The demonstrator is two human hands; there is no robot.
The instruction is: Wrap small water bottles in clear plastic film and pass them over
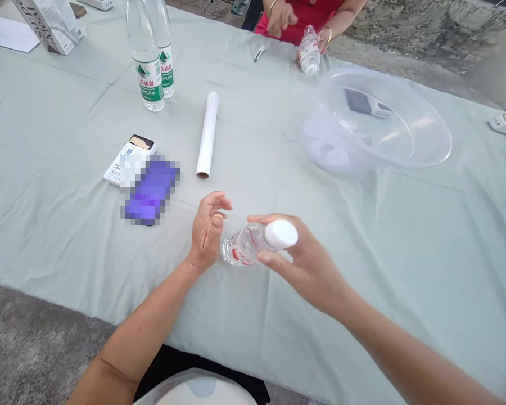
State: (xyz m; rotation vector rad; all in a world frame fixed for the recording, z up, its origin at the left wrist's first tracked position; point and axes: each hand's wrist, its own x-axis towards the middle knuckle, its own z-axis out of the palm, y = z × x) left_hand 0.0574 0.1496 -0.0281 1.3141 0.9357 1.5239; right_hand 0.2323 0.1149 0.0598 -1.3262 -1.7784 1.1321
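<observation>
A small clear water bottle (247, 243) with a white cap and red print on its label is tilted over the pale green tablecloth (253, 315). The fingers and thumb of my right hand (306, 256) wrap its upper part, just below the cap. Close by the bottle's base, my left hand (207, 233) is held with its fingers curved and apart, holding nothing. Whether its palm side touches the bottle is hard to make out. Ahead of my left hand lies a white roll (208, 135) with a brown cardboard core.
Left are a white power bank (118, 169), a blurred purple phone (154, 188) and two large water bottles (149, 79). A clear plastic basin (341, 152) sits at right. Across the table, another person's hand (324, 38) holds a small bottle (309, 52) near a marker (259, 53).
</observation>
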